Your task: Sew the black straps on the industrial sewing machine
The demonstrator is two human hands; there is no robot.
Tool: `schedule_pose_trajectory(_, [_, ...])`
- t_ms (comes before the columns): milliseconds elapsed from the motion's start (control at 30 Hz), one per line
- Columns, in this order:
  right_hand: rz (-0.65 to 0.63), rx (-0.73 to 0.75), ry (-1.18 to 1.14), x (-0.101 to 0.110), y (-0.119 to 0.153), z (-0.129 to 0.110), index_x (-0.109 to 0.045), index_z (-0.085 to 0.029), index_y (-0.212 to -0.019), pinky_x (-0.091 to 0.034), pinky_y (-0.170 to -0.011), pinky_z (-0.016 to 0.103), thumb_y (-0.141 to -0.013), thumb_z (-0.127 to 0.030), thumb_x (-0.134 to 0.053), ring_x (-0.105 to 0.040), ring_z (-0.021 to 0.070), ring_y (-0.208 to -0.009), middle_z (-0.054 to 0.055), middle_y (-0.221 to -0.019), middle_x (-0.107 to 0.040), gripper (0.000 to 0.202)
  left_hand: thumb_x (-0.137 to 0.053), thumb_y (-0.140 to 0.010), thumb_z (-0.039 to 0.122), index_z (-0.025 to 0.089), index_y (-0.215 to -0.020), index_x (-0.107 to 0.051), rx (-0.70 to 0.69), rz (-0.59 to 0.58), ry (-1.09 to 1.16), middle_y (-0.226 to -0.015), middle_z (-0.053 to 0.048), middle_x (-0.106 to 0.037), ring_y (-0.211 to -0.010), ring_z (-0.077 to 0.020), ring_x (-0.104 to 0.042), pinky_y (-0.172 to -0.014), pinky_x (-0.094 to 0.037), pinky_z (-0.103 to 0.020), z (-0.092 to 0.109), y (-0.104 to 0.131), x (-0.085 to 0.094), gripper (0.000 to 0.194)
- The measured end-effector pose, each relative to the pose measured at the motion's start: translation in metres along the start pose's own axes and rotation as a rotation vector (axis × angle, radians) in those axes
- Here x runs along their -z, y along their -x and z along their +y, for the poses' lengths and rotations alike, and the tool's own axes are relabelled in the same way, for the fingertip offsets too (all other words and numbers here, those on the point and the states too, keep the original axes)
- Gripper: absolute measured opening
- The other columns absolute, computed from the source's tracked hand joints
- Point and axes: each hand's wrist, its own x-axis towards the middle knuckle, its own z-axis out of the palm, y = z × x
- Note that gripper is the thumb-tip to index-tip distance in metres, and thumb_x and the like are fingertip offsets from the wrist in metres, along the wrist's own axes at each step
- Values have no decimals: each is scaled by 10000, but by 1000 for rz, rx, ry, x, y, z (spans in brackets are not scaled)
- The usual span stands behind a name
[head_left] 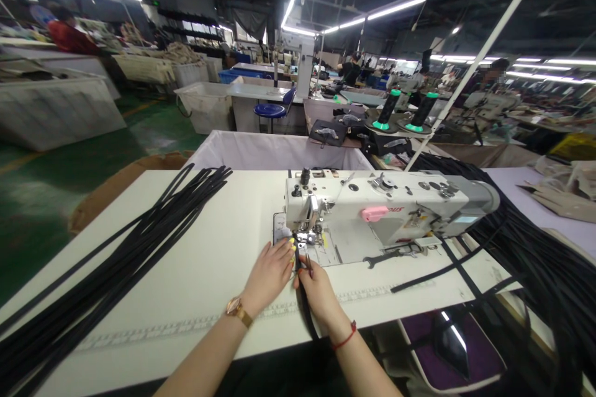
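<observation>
A white sewing machine (pixel 344 198) stands on the white table. Beside its needle area my left hand (pixel 272 267) lies with fingers stretched forward, the fingertips at the upper end of a black strap (pixel 306 310). My right hand (pixel 316 285) is closed around the strap just below the presser foot, with a small dark pointed tool (pixel 308 262) between its fingers. The strap runs from the needle area down over the table's front edge. Where the strap meets the needle is too small to make out.
Long black straps (pixel 139 242) lie in a bundle on the left of the table. More black straps (pixel 540 273) heap at the right. A wrench (pixel 384 257) rests below the machine arm. Two thread cones (pixel 387 110) stand behind. A white-lined bin (pixel 279 150) adjoins the table's far edge.
</observation>
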Motion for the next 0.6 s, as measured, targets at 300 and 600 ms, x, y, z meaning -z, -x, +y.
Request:
schedule_pose_trajectory(300, [12,0,-6,1,3,2,-595,-145,-1013,-365,-553,253,-844,-193,-423,-470,140,-554,-6,-617,-610,245,-436,-951,190,169,-1294,-554,6,14,4,-1403,-84,-537,-1331,-265,-434,-1123,-306,-522,3,0,3,363])
schedule_pose_trajectory(600, [17,-15,37,5,11,0,-591,-94,-1143,-349,-528,260,-854,-244,-420,-451,152,-533,2,-599,-608,367,-445,-948,188,171,-1294,-546,11,47,13,-1409,-84,-531,-1333,-259,-434,-1121,-318,-512,4,-1,5,360])
